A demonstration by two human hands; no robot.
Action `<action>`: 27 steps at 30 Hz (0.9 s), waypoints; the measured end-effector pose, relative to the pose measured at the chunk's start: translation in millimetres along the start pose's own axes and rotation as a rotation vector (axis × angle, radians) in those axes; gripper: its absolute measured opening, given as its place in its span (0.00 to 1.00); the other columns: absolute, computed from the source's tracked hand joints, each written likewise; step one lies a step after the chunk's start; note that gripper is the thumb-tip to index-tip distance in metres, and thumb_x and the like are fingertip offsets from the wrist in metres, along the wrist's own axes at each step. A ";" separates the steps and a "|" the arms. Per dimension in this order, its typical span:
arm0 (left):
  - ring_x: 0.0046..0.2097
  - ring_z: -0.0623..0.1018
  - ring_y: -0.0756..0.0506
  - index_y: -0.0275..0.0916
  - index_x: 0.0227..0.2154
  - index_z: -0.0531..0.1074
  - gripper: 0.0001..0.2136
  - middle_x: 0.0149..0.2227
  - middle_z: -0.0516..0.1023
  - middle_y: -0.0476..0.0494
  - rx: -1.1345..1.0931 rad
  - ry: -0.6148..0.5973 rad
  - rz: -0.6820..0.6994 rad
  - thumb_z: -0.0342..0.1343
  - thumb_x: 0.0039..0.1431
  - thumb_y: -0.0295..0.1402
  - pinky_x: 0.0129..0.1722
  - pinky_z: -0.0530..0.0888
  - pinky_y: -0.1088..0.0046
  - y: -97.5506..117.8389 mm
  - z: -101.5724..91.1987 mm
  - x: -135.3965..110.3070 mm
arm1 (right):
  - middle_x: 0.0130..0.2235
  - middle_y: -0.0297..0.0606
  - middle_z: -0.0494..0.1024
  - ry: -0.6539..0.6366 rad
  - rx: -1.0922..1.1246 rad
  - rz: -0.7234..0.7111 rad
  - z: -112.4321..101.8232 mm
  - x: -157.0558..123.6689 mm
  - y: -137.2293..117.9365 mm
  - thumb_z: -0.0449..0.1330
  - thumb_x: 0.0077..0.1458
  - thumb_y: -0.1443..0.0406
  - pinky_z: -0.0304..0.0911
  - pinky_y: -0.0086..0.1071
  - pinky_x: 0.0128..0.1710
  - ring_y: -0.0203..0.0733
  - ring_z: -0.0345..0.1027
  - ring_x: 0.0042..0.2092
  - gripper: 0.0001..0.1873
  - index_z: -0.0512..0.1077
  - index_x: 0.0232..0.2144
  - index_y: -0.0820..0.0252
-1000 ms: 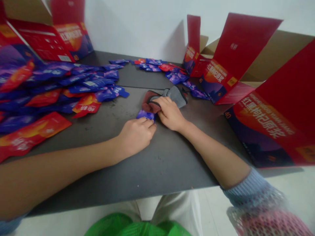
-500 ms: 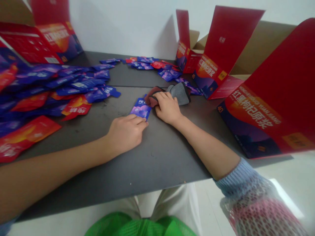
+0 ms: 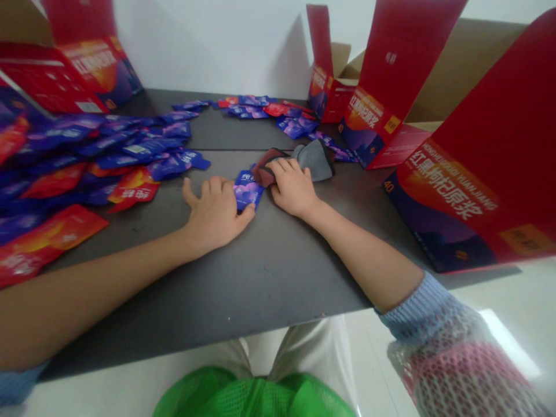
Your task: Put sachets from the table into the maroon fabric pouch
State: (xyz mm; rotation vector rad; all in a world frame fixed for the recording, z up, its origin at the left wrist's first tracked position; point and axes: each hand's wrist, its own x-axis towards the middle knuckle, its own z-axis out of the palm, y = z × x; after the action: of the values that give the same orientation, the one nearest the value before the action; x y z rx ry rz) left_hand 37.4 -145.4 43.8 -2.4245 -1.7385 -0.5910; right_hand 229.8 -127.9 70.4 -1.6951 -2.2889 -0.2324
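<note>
A small purple packet (image 3: 246,190) lies on the dark grey table (image 3: 269,272) between my two hands. My left hand (image 3: 215,211) rests flat beside it with the fingers spread, the fingertips on the packet's left edge. My right hand (image 3: 292,186) presses down on a dark red and grey cloth (image 3: 309,159), fingers curled over its near end, just right of the packet.
A heap of purple and red packets (image 3: 91,159) covers the table's left side, and a smaller scatter (image 3: 278,113) lies at the back. Open red cartons stand at the right (image 3: 473,185), back right (image 3: 373,110) and back left (image 3: 82,69).
The purple packet slid out from under the cloth. My left hand, first pinching it, has opened and now lies flat with fingers spread. My right hand stayed on the cloth.
</note>
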 end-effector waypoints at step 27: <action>0.50 0.81 0.32 0.35 0.57 0.62 0.18 0.48 0.79 0.30 -0.196 0.557 -0.683 0.45 0.68 0.37 0.49 0.74 0.58 -106.7 -60.4 51.3 | 0.63 0.48 0.69 -0.091 0.066 -0.037 -9.9 -8.3 10.7 0.50 0.61 0.65 0.61 0.50 0.55 0.51 0.57 0.65 0.26 0.65 0.61 0.56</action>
State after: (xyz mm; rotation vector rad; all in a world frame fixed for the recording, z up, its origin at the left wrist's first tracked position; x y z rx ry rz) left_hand -62.9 -81.3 103.0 -1.4552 -2.2545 -1.3918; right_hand 243.5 -135.2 76.7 -1.6639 -2.3675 -0.0875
